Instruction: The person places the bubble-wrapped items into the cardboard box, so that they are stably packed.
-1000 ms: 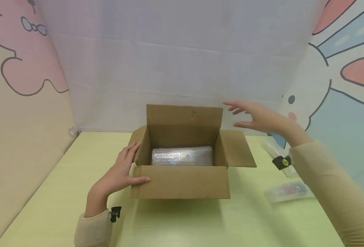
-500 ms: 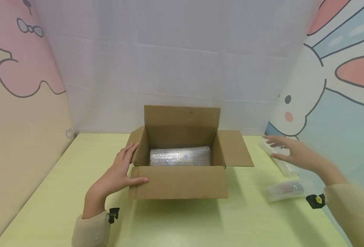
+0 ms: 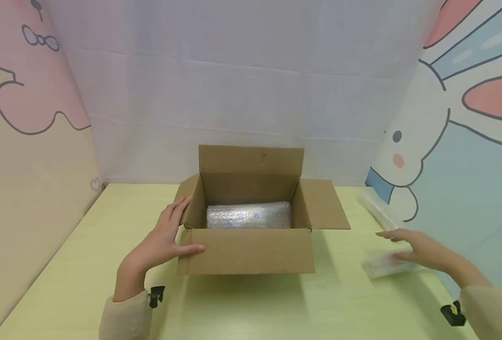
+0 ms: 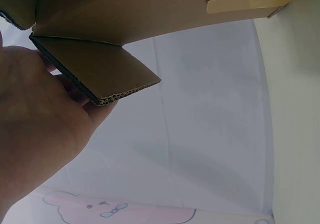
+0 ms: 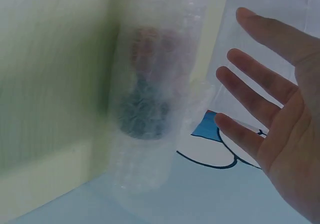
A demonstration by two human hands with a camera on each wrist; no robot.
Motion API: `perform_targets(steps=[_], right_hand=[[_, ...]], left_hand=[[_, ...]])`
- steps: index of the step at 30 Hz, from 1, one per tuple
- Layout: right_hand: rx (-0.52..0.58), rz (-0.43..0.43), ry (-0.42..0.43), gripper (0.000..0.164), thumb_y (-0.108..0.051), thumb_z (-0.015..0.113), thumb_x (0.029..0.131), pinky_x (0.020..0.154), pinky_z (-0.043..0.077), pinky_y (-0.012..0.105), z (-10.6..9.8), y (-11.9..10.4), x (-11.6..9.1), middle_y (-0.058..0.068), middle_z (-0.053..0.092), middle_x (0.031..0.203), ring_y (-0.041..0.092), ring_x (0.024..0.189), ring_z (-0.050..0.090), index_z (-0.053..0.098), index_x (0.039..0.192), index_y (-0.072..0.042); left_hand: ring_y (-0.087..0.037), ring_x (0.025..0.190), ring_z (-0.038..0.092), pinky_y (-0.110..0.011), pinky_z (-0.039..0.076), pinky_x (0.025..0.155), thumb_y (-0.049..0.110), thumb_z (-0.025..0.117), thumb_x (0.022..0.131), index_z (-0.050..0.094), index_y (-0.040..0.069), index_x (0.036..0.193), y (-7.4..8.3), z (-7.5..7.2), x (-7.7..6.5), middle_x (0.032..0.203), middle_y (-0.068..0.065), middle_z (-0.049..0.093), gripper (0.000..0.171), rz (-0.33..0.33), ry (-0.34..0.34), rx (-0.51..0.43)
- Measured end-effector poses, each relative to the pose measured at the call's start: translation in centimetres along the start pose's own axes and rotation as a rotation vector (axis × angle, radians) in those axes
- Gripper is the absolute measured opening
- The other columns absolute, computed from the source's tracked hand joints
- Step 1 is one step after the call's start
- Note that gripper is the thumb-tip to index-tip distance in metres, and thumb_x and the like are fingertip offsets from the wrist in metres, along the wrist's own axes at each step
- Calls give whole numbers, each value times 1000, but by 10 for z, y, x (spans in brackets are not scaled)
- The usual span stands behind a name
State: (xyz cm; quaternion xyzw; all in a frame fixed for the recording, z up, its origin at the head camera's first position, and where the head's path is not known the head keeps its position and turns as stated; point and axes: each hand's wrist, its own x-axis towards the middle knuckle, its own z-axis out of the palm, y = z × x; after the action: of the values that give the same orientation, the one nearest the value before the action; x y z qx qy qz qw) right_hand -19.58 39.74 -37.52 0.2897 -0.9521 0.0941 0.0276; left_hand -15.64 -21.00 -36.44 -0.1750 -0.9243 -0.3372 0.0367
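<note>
An open cardboard box point(image 3: 246, 251) stands mid-table, with a bubble-wrapped package point(image 3: 248, 216) inside it. My left hand point(image 3: 156, 245) rests on the box's front left corner, thumb on the front flap and fingers across the left flap. In the left wrist view the side flap point(image 4: 100, 66) partly hides those fingers. My right hand point(image 3: 423, 248) is at the right, over a second bubble-wrapped package point(image 3: 380, 266). Its fingers are spread and hold nothing. The right wrist view shows this package point(image 5: 155, 159) beside the hand, apart from it, with blurred reddish and dark shapes inside.
Another roll of bubble wrap point(image 3: 376, 208) lies farther back on the right side of the pale yellow table point(image 3: 85, 264). The box's right flap point(image 3: 324, 204) sticks out toward it. Cartoon-printed walls stand left and right, and a white cloth point(image 3: 242, 94) hangs behind.
My right hand has come from above the box's right side, moving right and then down toward me, over the nearer wrapped package. My left hand stays on the box corner.
</note>
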Motion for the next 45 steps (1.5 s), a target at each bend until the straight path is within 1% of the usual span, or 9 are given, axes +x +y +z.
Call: perform_targets(steps=[6, 12, 15, 20, 26, 28, 31, 38, 45], right_hand=[[-2, 21, -43, 49, -26, 79, 79, 78, 52, 25, 13, 12, -12, 8, 68, 118, 7, 104, 62, 65, 124, -15], [-12, -64, -80, 56, -15, 83, 66, 77, 51, 22, 22, 23, -17, 12, 67, 112, 4, 103, 59, 67, 119, -14], [-35, -99, -68, 52, -10, 83, 65, 77, 53, 27, 26, 24, -17, 11, 68, 108, 11, 99, 62, 69, 115, -10], [-84, 21, -135, 42, -17, 76, 78, 75, 55, 41, 27, 19, -15, 6, 70, 104, 25, 91, 65, 69, 119, -13], [-78, 143, -186, 45, -32, 69, 87, 58, 40, 25, 30, 14, -17, -8, 58, 86, 0, 67, 45, 64, 128, -14], [-52, 150, -186, 45, -32, 68, 89, 57, 36, 23, 31, 12, -18, -8, 54, 83, -1, 64, 37, 62, 129, -12], [-19, 149, -175, 45, -30, 67, 90, 59, 39, 24, 30, 11, -18, -5, 56, 85, -1, 65, 41, 61, 128, -8], [31, 182, -143, 45, -28, 64, 93, 70, 51, 36, 6, 6, -10, 12, 65, 108, 20, 90, 62, 58, 131, -5], [-27, 171, -24, 48, -25, 60, 96, 86, 46, 63, -53, -8, 16, 28, 59, 123, 47, 111, 56, 51, 137, -2]], left_hand=[[-43, 146, 12, -68, 28, 108, 50, 79, 75, 7, 15, 157, 2, -1, -2, 160, -19, 8, 114, 6, 5, -5], [-43, 145, 13, -68, 28, 108, 48, 80, 75, 7, 14, 157, 2, -2, -2, 160, -19, 8, 114, 7, 6, 1], [-43, 146, 12, -68, 28, 108, 49, 80, 75, 7, 14, 157, 2, -2, -2, 160, -19, 7, 115, 4, 4, -4], [-43, 146, 11, -68, 28, 108, 49, 80, 75, 6, 15, 157, 3, -2, -1, 160, -19, 6, 115, -1, -3, -9], [-42, 147, 11, -67, 28, 109, 51, 80, 74, 6, 17, 157, 0, 0, 1, 160, -17, 6, 116, -12, -8, -10], [-41, 147, 12, -67, 29, 109, 51, 80, 73, 6, 18, 157, -1, 0, 1, 160, -17, 7, 116, -12, -5, -7], [-42, 146, 12, -67, 29, 108, 51, 80, 73, 7, 17, 157, -2, 1, 1, 160, -18, 7, 116, -5, -1, -2], [-44, 145, 13, -69, 29, 107, 50, 79, 75, 7, 16, 157, -1, 2, 0, 160, -20, 8, 114, 13, 4, 0], [-44, 145, 13, -69, 29, 107, 49, 79, 75, 8, 15, 157, 1, 0, -1, 159, -21, 9, 114, 17, 8, 3]])
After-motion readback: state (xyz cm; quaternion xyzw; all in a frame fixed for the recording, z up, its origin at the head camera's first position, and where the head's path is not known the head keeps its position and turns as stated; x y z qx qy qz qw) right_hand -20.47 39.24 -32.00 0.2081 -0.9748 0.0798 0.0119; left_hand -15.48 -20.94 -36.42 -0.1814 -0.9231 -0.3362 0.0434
